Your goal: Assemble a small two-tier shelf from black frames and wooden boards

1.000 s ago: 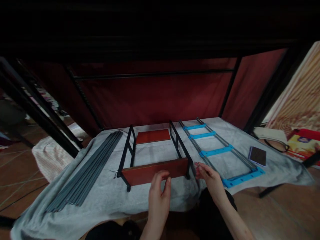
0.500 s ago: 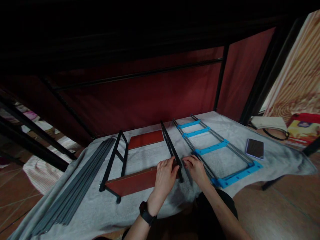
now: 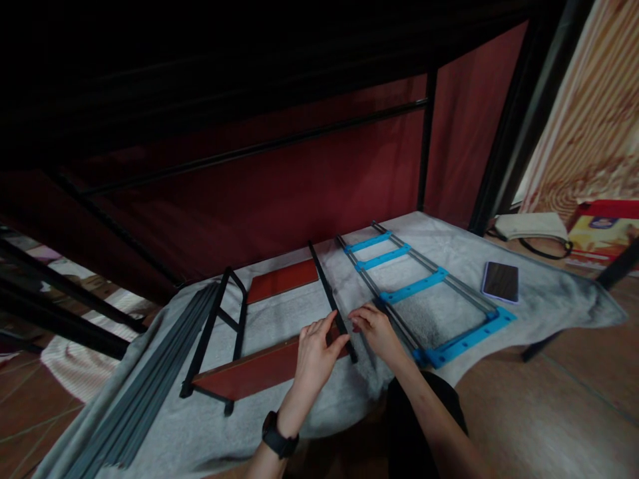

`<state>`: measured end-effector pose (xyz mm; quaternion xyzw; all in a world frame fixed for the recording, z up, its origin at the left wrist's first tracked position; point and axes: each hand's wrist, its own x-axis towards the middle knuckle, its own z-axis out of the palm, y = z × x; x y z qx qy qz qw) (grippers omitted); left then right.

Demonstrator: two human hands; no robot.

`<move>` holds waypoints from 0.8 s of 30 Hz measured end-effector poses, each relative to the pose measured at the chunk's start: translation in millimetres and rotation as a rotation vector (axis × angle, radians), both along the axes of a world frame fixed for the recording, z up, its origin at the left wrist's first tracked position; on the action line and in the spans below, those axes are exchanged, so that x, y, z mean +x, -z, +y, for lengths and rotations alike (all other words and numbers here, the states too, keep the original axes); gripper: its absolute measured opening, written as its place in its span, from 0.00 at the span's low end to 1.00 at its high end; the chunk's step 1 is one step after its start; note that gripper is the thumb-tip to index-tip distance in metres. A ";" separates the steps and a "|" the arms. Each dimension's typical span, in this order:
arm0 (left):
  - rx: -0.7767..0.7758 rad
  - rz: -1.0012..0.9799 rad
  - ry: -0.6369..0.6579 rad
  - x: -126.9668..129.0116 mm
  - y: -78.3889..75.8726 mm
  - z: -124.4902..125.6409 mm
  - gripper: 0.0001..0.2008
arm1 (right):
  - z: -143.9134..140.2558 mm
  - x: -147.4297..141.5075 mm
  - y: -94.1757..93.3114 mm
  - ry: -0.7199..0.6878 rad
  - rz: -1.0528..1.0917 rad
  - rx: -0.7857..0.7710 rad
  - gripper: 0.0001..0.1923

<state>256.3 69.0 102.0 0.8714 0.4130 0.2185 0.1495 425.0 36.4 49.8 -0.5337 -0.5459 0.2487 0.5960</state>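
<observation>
Left hand lies spread on the near red board by the black rail — right hand pinches that rail; bare cloth lies beyond the board.

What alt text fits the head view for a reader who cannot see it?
Two bare hands, left hand and right hand, meet at the right black side frame of a small shelf with red boards, on a grey cloth. Beside it lie a blue-runged frame, grey rods and a phone.
</observation>
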 end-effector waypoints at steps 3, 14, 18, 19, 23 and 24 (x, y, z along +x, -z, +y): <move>-0.019 -0.003 -0.006 -2.2 -0.7 1.9 0.26 | 0.7 -2.0 2.6 0.009 0.034 0.001 0.11; -0.063 -0.024 0.026 -9.5 -0.6 9.4 0.24 | 1.7 -8.3 -5.9 -0.020 -0.088 0.009 0.13; -0.125 -0.023 0.060 -11.9 -4.2 11.8 0.23 | 4.7 -10.5 -7.4 -0.047 -0.078 -0.012 0.12; -0.138 -0.024 0.062 -12.6 -4.8 12.0 0.23 | 5.3 -11.7 -6.5 -0.056 -0.028 -0.018 0.11; -0.179 -0.066 -0.001 -13.4 -4.7 13.1 0.24 | 8.7 -18.9 1.0 -0.085 0.387 -0.052 0.05; -0.194 -0.083 -0.019 -12.7 -4.9 13.6 0.22 | 10.1 -20.7 3.1 -0.088 0.496 -0.064 0.07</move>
